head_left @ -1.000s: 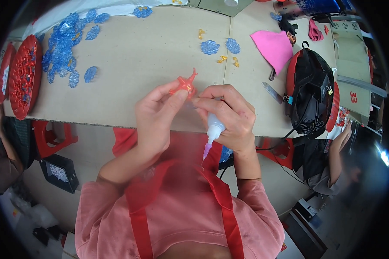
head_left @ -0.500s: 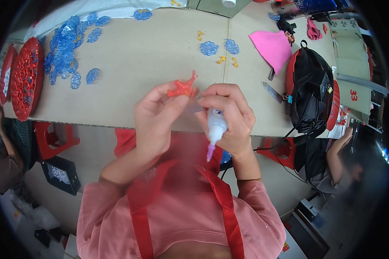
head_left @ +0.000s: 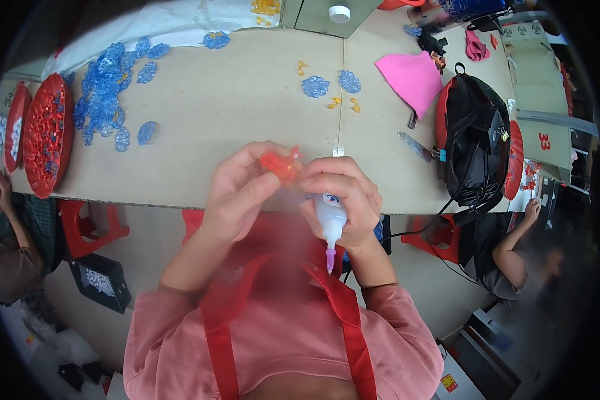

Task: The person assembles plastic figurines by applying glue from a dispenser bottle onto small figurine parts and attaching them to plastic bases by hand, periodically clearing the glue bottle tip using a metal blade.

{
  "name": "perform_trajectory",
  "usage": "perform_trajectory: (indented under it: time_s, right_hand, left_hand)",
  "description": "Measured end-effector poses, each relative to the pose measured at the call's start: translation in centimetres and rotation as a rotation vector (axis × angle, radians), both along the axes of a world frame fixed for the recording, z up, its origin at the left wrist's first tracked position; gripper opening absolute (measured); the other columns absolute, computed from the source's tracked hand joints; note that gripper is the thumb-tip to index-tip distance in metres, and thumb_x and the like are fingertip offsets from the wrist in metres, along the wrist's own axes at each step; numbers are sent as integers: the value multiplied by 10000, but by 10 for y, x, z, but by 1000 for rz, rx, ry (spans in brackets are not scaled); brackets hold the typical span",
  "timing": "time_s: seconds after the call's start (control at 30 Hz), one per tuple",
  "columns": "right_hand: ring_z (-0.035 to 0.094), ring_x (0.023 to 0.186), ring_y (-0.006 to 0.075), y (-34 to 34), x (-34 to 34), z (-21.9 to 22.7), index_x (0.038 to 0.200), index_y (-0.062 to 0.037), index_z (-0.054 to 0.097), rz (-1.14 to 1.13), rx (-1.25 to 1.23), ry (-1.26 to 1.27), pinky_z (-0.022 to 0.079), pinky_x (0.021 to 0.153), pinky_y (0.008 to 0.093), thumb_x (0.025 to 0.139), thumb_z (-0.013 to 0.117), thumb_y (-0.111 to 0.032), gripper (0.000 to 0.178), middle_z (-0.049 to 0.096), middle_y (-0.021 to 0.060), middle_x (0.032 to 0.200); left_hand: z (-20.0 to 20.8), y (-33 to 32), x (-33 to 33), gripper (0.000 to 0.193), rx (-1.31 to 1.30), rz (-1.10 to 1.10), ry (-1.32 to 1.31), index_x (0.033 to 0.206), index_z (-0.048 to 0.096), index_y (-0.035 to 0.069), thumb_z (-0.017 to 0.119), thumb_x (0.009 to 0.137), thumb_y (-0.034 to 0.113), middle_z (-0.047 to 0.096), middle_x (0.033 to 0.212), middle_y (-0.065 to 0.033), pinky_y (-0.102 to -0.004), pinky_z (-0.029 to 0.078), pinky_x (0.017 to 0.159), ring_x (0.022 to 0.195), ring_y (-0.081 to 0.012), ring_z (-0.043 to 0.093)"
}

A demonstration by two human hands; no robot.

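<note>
My left hand (head_left: 237,197) pinches a small red translucent plastic figure (head_left: 279,164) with thin projecting limbs between thumb and fingers, just above the table's near edge. Close on its right, my right hand (head_left: 355,200) is wrapped round a white squeeze bottle (head_left: 331,217). The bottle's narrow purple nozzle (head_left: 331,261) points down toward my apron, away from the figure. My right thumb and index fingertip come together beside the figure; whether they touch it or pinch a small clear piece, I cannot make out.
Blue translucent plastic pieces (head_left: 107,90) are heaped at the far left, beside a red tray (head_left: 49,137) of red parts. Blue and yellow pieces lie ahead. At right are a pink cloth (head_left: 413,80), a metal blade (head_left: 415,147) and a black bag (head_left: 477,143). People sit on both sides.
Both hands have come slightly nearer to me. The red figure has turned in my left fingers, and the bottle's nozzle now hangs straighter down. The whole view has shifted a little.
</note>
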State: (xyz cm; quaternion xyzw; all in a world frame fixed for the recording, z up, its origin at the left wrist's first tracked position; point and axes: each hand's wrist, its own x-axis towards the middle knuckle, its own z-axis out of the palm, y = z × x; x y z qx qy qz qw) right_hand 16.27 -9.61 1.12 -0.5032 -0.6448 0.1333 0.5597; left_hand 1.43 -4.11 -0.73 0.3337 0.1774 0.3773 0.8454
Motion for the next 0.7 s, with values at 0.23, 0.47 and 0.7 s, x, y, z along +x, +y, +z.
perform_trajectory:
  time_s: [0.23, 0.47, 0.7]
  right_hand:
    - [602, 620, 178, -2, 1, 3, 814, -58, 585, 9, 31, -104, 476, 515, 247, 546, 684, 56, 308, 616, 85, 821]
    - [604, 625, 180, 1, 0, 10, 814, -59, 606, 46, 67, -106, 484, 514, 262, 592, 683, 17, 247, 621, 66, 825]
    - [610, 628, 185, 0, -1, 7, 854, -59, 600, 45, 70, -83, 487, 509, 266, 602, 686, 17, 276, 621, 77, 828]
  left_hand:
    - [-1, 3, -5, 289, 51, -41, 12, 1078, 499, -19, 538, 811, 86, 529, 1055, -92, -325, 371, 894, 992, -158, 500]
    - [5, -2, -3, 289, 138, 75, 87, 1005, 510, 20, 576, 741, 115, 519, 889, -101, -395, 397, 872, 906, -235, 507]
    - [4, -1, -3, 266, 135, 95, 154, 962, 517, 22, 595, 729, 125, 545, 851, -88, -477, 322, 997, 918, -241, 524]
